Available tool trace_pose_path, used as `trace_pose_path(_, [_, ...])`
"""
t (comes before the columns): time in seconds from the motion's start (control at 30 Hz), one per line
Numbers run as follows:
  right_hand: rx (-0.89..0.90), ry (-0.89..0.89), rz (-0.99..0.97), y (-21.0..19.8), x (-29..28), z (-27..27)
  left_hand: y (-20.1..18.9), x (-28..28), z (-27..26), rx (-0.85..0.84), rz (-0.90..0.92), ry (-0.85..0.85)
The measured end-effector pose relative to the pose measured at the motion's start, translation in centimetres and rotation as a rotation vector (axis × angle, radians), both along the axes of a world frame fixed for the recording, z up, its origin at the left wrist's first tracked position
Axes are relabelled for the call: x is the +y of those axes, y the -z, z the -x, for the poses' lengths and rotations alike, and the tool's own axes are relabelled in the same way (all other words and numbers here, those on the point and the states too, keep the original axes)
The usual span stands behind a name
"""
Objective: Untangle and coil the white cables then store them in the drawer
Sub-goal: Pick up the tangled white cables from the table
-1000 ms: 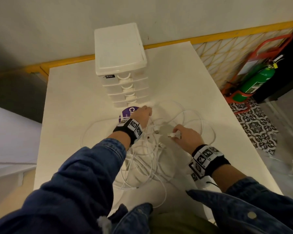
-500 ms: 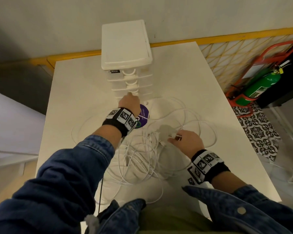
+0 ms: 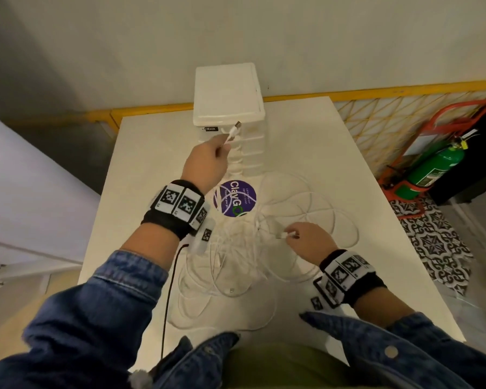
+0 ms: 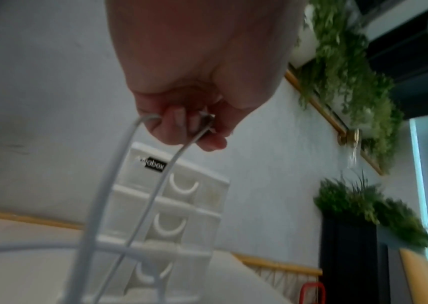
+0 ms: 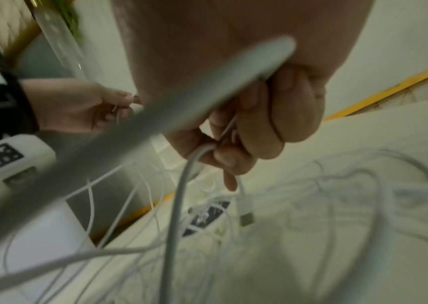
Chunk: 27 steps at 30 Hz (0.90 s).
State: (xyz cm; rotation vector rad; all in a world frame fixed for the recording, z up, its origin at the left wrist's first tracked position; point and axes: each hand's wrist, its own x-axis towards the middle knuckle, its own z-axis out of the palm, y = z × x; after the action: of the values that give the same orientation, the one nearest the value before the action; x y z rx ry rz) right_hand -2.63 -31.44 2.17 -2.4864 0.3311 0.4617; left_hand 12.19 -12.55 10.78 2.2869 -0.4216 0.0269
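A tangle of white cables lies in loops across the middle of the white table. My left hand is raised in front of the white drawer tower and pinches one cable just behind its USB plug; the cable hangs down from the fist. My right hand stays low over the tangle and pinches another cable end with a small plug. In the right wrist view a cable runs out of the curled fingers and a plug dangles below them.
The drawer tower's stacked drawers with crescent handles are all closed. A purple round sticker lies on the table under the cables. A green fire extinguisher in a red stand sits on the floor to the right, beyond the table edge.
My left hand rose from the table near the sticker up to the drawer tower's top, lifting a cable end with it. The right hand stayed on its plug at the tangle.
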Motion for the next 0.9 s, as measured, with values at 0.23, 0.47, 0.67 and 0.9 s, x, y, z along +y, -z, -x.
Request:
trace_pose_path(0.23, [-0.396, 0.090, -0.141, -3.7, 0.7, -1.1, -2.9, 1.0, 2.3, 0.086, 0.267, -0.002])
trace_pose_path(0.47, [-0.666, 0.118, -0.601, -11.2, 2.6, -2.6, -4.0, 1.8, 3.8, 0.023, 0.379, 0.041])
trace_pose_path(0.67, [-0.900, 0.088, -0.824, -18.1, 3.9, -3.6, -6.6, 2.4, 4.7, -0.013, 0.619, 0.037])
trace_pose_path(0.9, [-0.789, -0.041, -0.482, -14.6, 6.8, -5.2, -6.1, 2.3, 5.1, 0.060, 0.569, 0.134])
